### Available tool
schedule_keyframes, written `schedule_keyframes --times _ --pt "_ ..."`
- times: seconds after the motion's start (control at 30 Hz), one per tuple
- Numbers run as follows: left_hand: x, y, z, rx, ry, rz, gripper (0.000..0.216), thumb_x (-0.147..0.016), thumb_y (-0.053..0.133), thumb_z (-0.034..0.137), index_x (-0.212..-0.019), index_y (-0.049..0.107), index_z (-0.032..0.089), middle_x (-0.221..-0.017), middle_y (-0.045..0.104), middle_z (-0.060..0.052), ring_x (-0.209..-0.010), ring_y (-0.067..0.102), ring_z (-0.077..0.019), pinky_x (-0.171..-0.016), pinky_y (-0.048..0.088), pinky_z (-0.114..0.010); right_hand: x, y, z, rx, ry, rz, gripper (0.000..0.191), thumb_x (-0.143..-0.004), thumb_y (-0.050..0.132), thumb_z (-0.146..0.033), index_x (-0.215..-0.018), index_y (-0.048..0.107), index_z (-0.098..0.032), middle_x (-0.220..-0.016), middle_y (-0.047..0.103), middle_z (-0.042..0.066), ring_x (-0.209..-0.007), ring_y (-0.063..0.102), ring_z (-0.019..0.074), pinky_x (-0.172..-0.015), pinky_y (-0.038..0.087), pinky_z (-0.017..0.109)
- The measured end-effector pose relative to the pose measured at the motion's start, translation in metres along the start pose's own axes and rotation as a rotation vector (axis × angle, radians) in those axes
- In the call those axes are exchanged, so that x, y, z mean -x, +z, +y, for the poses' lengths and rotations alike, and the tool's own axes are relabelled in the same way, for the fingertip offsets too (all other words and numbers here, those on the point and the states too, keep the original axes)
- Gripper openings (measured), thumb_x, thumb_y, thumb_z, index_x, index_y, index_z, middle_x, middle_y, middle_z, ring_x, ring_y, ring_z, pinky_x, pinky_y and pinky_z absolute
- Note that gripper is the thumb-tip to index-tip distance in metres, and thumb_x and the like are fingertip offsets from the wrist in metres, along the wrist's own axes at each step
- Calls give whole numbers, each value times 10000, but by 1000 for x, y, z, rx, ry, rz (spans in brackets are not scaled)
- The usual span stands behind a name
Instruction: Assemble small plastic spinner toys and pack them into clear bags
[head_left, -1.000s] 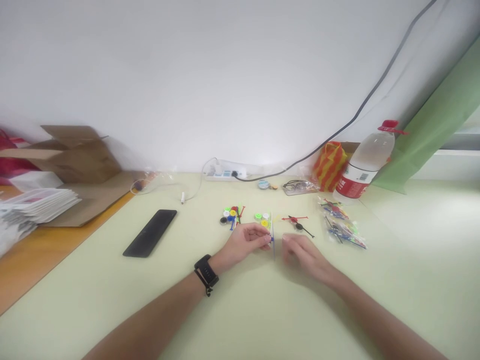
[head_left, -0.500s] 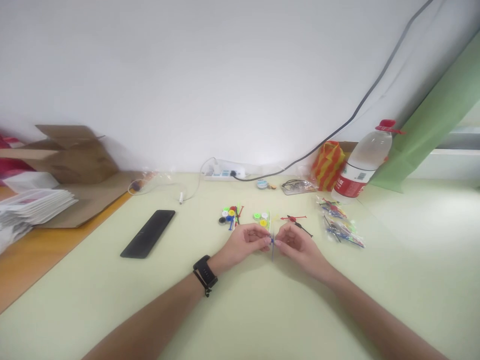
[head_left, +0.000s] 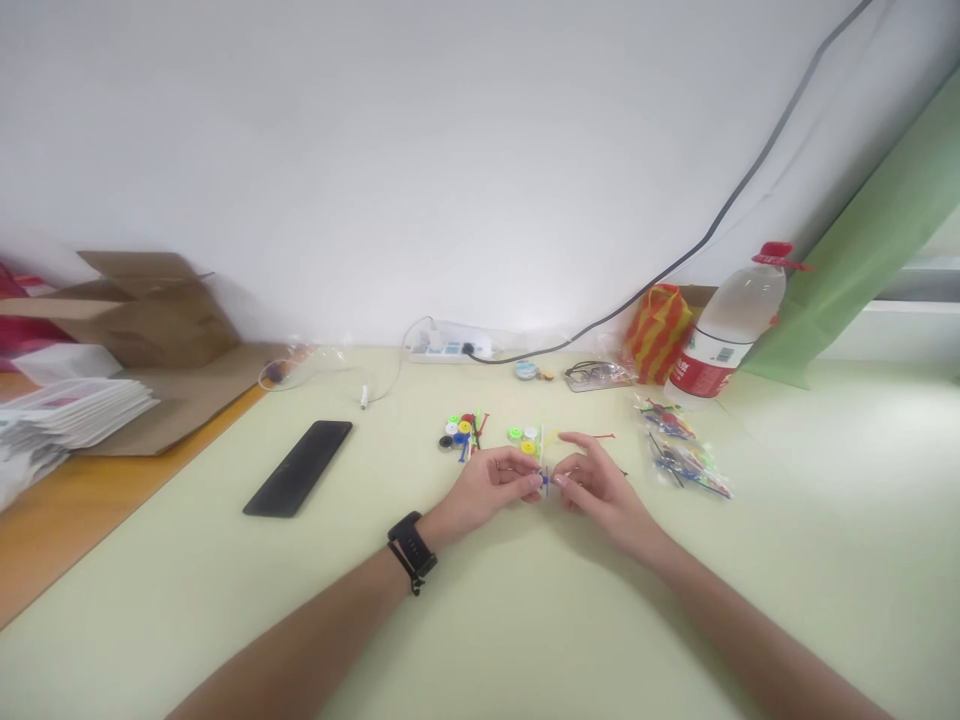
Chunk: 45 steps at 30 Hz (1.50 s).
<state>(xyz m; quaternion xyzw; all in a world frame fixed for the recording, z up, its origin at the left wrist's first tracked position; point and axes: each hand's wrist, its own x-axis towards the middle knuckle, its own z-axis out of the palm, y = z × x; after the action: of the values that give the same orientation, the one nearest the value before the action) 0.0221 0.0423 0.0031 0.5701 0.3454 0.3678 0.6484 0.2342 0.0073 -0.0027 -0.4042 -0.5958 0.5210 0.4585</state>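
Observation:
My left hand [head_left: 495, 482] pinches a small blue plastic piece [head_left: 546, 482] between thumb and fingertips; its far end is hidden by them. Close on its right side, my right hand [head_left: 596, 490] has its thumb against a bent finger while the index finger lifts away. Whether those fingertips hold anything is too small to make out. Beyond my hands lie green, white and yellow plastic wheels [head_left: 528, 447] beside a white stick [head_left: 542, 440]. Another group of coloured wheels and sticks [head_left: 463, 432] is to the left, and a red stick [head_left: 606, 436] shows behind my right hand.
A black phone-like slab [head_left: 298, 468] lies left. Bagged plastic parts [head_left: 688, 465], a big bottle [head_left: 727, 330] and a striped bag [head_left: 658, 330] are right. A power strip [head_left: 448, 345] is by the wall, a cardboard box [head_left: 161, 325] and stacked papers [head_left: 90, 410] far left.
My right index finger has straightened and lifted away from the blue piece, and the right hand has shifted slightly right. My left hand keeps its pinch in the same place.

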Motion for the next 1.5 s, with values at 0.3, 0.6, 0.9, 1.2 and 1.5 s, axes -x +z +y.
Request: schedule_keyframes --times 0.3,0.6,0.9,1.2,1.5 --pt "-1 0 -2 34 30 21 392 -757 878 415 -984 725 133 -872 760 -71 -797 738 -191 -806 588 -338 -1 -8 -4 37 136 -162 711 -1028 376 -634 -469 459 -203 -485 406 -3 -504 400 132 -544 336 315" --pt "0 -1 -2 -2 -8 -1 392 -766 871 413 -992 718 131 -859 749 -74 -814 733 -194 -814 596 -353 -4 -3 -7 -41 75 -38 352 -889 738 -514 -833 563 -214 -768 575 -10 -666 534 137 -611 453 276" --pt "1 -1 -1 -11 -10 -32 360 -789 860 392 -998 722 134 -876 742 -77 -812 713 -173 -798 576 -319 -5 -2 4 -65 30 -99 276 -896 744 -463 -989 630 -229 -937 642 41 -793 601 171 -626 497 286" --pt "0 -2 -3 23 15 -18 358 -792 858 389 -999 709 138 -878 746 -71 -850 721 -188 -829 580 -344 -1 0 -3 -78 58 39 685 -909 710 -486 -1481 356 -355 -955 649 -11 -650 566 134 -622 483 297" --pt "-1 -2 -4 28 34 1 357 -782 866 382 -989 715 133 -868 746 -63 -801 723 -170 -785 577 -309 -3 -12 -1 6 188 -158 756 -1022 390 -636 -402 395 -203 -423 394 -2 -452 378 113 -512 277 307"
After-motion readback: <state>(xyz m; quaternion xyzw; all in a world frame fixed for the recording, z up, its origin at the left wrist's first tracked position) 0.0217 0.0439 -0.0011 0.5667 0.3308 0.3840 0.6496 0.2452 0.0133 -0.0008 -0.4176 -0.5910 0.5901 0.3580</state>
